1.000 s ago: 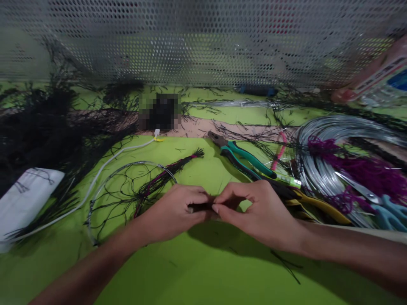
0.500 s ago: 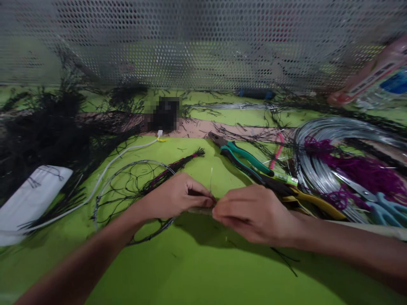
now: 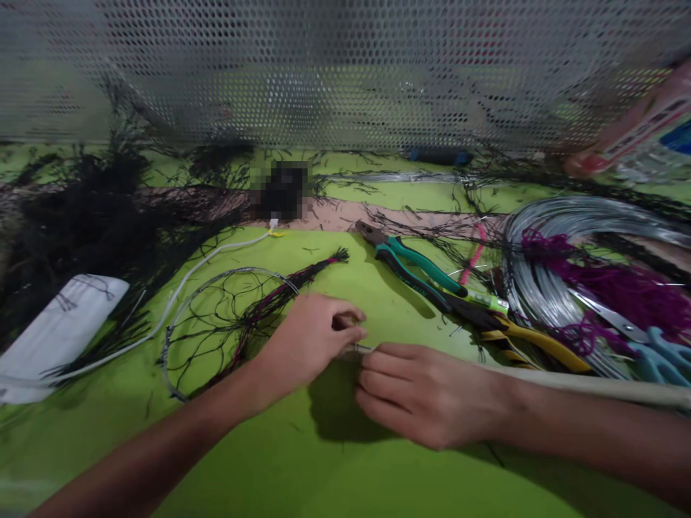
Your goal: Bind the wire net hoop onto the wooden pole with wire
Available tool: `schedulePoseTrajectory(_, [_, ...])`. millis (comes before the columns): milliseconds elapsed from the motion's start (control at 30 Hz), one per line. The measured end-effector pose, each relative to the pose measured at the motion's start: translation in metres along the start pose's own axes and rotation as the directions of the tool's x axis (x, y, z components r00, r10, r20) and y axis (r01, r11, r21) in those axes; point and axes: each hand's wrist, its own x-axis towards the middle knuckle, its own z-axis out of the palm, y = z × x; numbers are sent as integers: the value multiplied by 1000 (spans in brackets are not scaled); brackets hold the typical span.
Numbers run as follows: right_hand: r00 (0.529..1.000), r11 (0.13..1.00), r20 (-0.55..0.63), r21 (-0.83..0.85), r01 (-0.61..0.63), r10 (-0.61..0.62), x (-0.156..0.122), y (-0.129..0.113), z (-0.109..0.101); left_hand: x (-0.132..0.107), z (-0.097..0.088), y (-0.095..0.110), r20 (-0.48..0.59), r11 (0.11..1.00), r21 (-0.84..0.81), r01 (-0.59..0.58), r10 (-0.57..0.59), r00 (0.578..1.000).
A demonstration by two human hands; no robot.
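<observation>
Wire hoop with black netting [image 3: 224, 327] left of centre on green table [image 3: 302, 467], left hand [image 3: 307, 342] pinched shut on thin wire piece [image 3: 360, 349] at frame centre, right hand [image 3: 421, 392] curled gripping its other end, green-handled pliers [image 3: 415, 266] just above.

The left hand [image 3: 305, 342] and the right hand [image 3: 418, 392] are met near the middle of the table [image 3: 302, 467], fingertips touching around what seems to be a short wire piece [image 3: 359, 349]. Just left of the left hand a wire ring with netting [image 3: 216, 327] is laid flat, and a cable [image 3: 178, 295] is curved behind it. Further left a pouch [image 3: 59, 334] is set, with a netting heap [image 3: 91, 216] behind it. Behind the right hand, pliers [image 3: 415, 270] are laid slantwise. To the right a wire coil [image 3: 566, 252] is placed, with thread [image 3: 610, 284] and scissors [image 3: 648, 349] on it. A perforated panel [image 3: 345, 72] is stood along the back.
</observation>
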Motion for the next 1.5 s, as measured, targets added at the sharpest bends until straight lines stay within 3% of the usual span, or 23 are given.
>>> schedulePoseTrajectory(100, [961,913,47,303,-274,273,-3,2,-9,-5,3,0,-37,994,-106,15,-19,999])
schedulePoseTrajectory(200, [796,661,117,493,-566,594,-6,5,-17,-7,3,0,-13,999,-30,-45,44,999])
schedulePoseTrajectory(300, [627,439,285,510,-740,725,-3,8,-20,-11,0,-1,-5,989,86,-118,119,993])
schedulePoseTrajectory(367, [548,388,351,433,-814,759,1,8,-21,-16,-1,-3,24,966,176,-187,186,982])
schedulePoseTrajectory(433, [508,390,372,349,-852,777,3,8,-21,-24,-1,-7,50,933,257,-250,246,968])
schedulePoseTrajectory(733, [437,374,468,227,-899,768,6,4,-19,-39,15,-28,46,783,500,-369,402,914])
schedulePoseTrajectory(900, [380,331,463,186,-925,801,11,1,-18,-36,17,-26,40,703,565,-432,499,866])
schedulePoseTrajectory(1033, [356,316,477,166,-934,803,14,1,-20,-39,15,-19,108,637,599,-484,535,838])
schedulePoseTrajectory(1200, [373,334,485,168,-927,791,20,3,-25,-46,5,-6,246,631,597,-496,444,861])
schedulePoseTrajectory(1367, [380,380,472,101,-920,796,28,3,-39,-52,-8,9,351,527,622,-580,474,807])
schedulePoseTrajectory(1433, [415,440,442,49,-896,795,32,2,-46,-53,-13,17,336,561,596,-575,476,813])
schedulePoseTrajectory(1500, [476,529,404,-22,-848,781,35,0,-52,-55,-18,26,280,655,533,-536,461,842])
